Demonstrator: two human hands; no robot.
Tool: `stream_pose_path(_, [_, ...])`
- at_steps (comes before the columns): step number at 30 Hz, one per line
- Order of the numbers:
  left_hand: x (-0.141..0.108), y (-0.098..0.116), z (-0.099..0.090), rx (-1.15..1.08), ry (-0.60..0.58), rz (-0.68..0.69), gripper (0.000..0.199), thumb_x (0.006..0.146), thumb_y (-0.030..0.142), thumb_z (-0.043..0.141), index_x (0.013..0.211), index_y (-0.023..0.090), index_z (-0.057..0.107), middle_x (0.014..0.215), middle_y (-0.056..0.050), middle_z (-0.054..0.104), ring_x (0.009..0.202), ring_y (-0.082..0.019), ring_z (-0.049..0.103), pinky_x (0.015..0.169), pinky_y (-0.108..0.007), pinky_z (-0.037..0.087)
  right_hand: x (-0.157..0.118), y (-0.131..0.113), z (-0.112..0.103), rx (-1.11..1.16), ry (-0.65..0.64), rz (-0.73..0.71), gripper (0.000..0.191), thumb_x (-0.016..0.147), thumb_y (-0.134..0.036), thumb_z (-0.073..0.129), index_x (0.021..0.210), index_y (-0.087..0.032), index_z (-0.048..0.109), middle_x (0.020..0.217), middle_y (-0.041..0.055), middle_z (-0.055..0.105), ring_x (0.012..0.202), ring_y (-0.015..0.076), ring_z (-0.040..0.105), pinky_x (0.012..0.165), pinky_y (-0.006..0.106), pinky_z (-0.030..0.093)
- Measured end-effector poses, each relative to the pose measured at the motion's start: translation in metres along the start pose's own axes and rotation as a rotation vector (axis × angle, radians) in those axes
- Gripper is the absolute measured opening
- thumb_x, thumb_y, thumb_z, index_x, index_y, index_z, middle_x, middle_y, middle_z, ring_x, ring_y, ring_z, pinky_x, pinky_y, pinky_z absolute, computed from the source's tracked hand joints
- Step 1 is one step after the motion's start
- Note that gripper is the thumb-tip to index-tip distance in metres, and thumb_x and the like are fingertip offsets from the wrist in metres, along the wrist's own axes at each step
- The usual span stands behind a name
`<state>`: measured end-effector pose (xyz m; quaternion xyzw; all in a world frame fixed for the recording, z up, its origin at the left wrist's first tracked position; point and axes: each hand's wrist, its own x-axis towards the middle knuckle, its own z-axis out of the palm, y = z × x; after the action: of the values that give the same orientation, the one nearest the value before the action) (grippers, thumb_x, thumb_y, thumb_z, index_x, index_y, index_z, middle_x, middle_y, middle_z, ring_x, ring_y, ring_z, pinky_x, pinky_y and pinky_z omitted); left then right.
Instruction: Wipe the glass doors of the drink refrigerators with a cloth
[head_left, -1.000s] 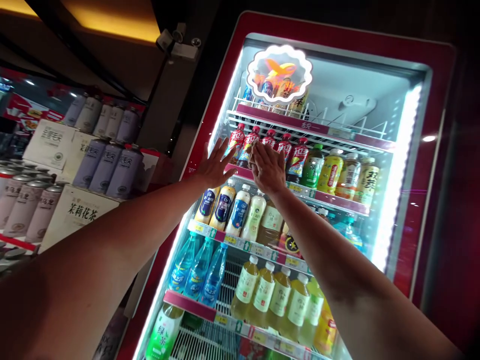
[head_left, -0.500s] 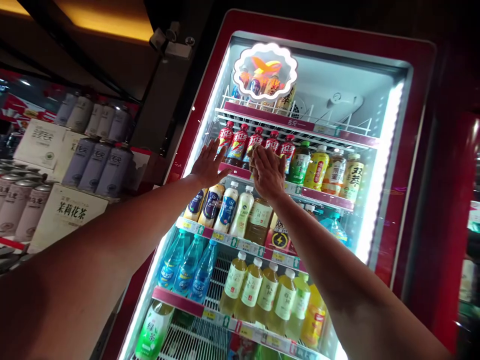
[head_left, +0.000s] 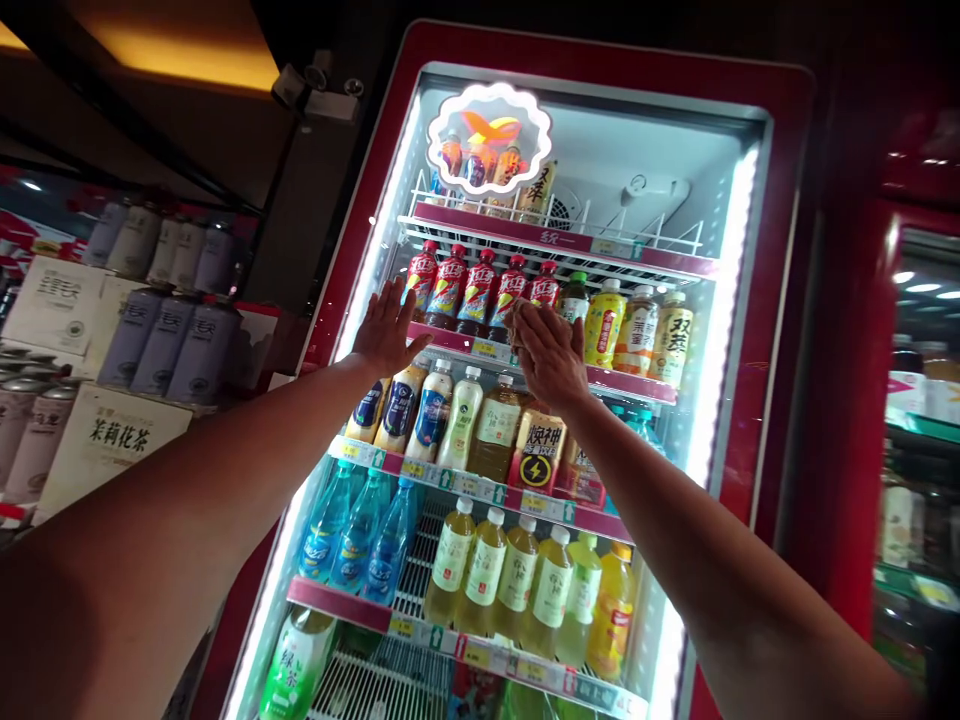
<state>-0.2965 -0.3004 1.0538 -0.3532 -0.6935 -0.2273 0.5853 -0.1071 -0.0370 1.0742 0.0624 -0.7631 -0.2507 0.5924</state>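
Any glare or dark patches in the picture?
Head view: the right light strip of the fridge burns out white; the left forearm darkens toward the lower left corner; left hand and right hand read clearly, the cloth under the right one dimly; the neighbouring cooler is dark and soft.

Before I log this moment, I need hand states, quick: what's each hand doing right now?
Left hand: open, no object visible in it.
Right hand: laid over a crumpled brownish cloth, holding it.
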Motion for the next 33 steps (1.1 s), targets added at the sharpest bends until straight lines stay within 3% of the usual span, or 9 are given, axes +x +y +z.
stream_pose_path(3, [0.0,0.001,-0.001,0.001,-0.004,-0.012,0.092,0.095,0.072,0.027,0.164,0.01,0.02,0.171,-0.022,0.011,0.16,-0.036,0.005,0.127,-0.058,0.009,-0.015,0.017,-0.008,-0.008,-0.002,-0.013,0.059,0.104,-0.032,0.036,0.162,-0.038,0.026,0.165,-0.0052,0.038,0.157,0.0248,0.027,0.129,0.061,0.008])
stream_pose_path(9, [-0.003,0.005,-0.004,0.025,-0.009,-0.028,0.091,0.096,0.07,0.026,0.163,0.01,0.021,0.172,-0.021,0.011,0.16,-0.034,0.002,0.128,-0.056,0.009,-0.027,0.036,-0.015,-0.025,0.063,0.177,0.059,0.103,-0.031,0.034,0.161,-0.034,0.031,0.166,-0.0006,0.037,0.156,0.0292,0.027,0.126,0.067,0.01])
stream_pose_path(15, [-0.005,0.005,-0.003,0.025,0.008,-0.013,0.103,0.093,0.078,0.01,0.16,0.001,0.022,0.171,-0.023,0.009,0.16,-0.037,0.001,0.129,-0.056,0.007,-0.051,0.063,-0.026,-0.046,-0.007,0.064,0.058,0.103,-0.033,0.037,0.161,-0.035,0.032,0.165,-0.0039,0.038,0.157,0.0246,0.026,0.13,0.058,0.009])
stream_pose_path(19, [-0.006,0.01,-0.004,0.033,0.001,-0.026,0.104,0.092,0.078,0.006,0.16,0.0,0.02,0.171,-0.023,0.006,0.16,-0.036,0.0,0.129,-0.057,0.006,-0.063,0.099,-0.039,-0.053,0.035,0.199,0.059,0.103,-0.033,0.034,0.161,-0.033,0.032,0.167,-0.0012,0.036,0.157,0.0277,0.026,0.128,0.062,0.01])
stream_pose_path(23, [-0.008,0.016,-0.008,0.01,-0.005,-0.063,0.105,0.092,0.075,0.009,0.159,-0.005,0.021,0.172,-0.021,0.002,0.16,-0.035,-0.002,0.13,-0.054,0.003,-0.07,0.113,-0.044,-0.06,0.034,0.293,0.061,0.102,-0.033,0.033,0.163,-0.032,0.028,0.168,0.0004,0.033,0.157,0.0306,0.023,0.126,0.067,0.011])
stream_pose_path(26, [-0.009,0.019,-0.013,-0.075,-0.026,-0.075,0.107,0.083,0.082,0.019,0.165,0.014,0.009,0.172,-0.001,-0.01,0.16,-0.031,-0.006,0.131,-0.056,0.0,-0.083,0.118,-0.048,-0.077,-0.007,0.239,0.06,0.103,-0.034,0.033,0.163,-0.033,0.028,0.168,-0.0009,0.032,0.158,0.0281,0.022,0.127,0.065,0.011])
stream_pose_path(29, [-0.011,0.022,-0.019,-0.168,-0.074,-0.062,0.126,0.059,0.089,0.042,0.163,0.038,-0.008,0.163,0.017,-0.021,0.159,-0.032,-0.012,0.13,-0.057,-0.006,-0.096,0.129,-0.056,-0.094,-0.044,0.207,0.057,0.104,-0.036,0.033,0.161,-0.031,0.033,0.167,-0.0009,0.034,0.158,0.0257,0.022,0.129,0.06,0.012])
stream_pose_path(31, [-0.011,0.023,-0.021,-0.182,-0.078,-0.062,0.134,0.051,0.088,0.048,0.162,0.041,-0.012,0.158,0.02,-0.025,0.158,-0.033,-0.013,0.13,-0.055,-0.009,-0.099,0.137,-0.06,-0.102,-0.043,0.266,0.057,0.104,-0.036,0.031,0.161,-0.031,0.033,0.168,-0.001,0.033,0.158,0.0258,0.022,0.129,0.061,0.012])
stream_pose_path(33, [-0.011,0.022,-0.019,-0.166,-0.065,-0.058,0.132,0.052,0.087,0.047,0.162,0.042,-0.012,0.154,0.021,-0.028,0.158,-0.033,-0.013,0.13,-0.053,-0.009,-0.099,0.142,-0.061,-0.103,-0.033,0.341,0.057,0.105,-0.037,0.029,0.162,-0.031,0.03,0.169,-0.0016,0.03,0.159,0.0266,0.02,0.128,0.063,0.012])
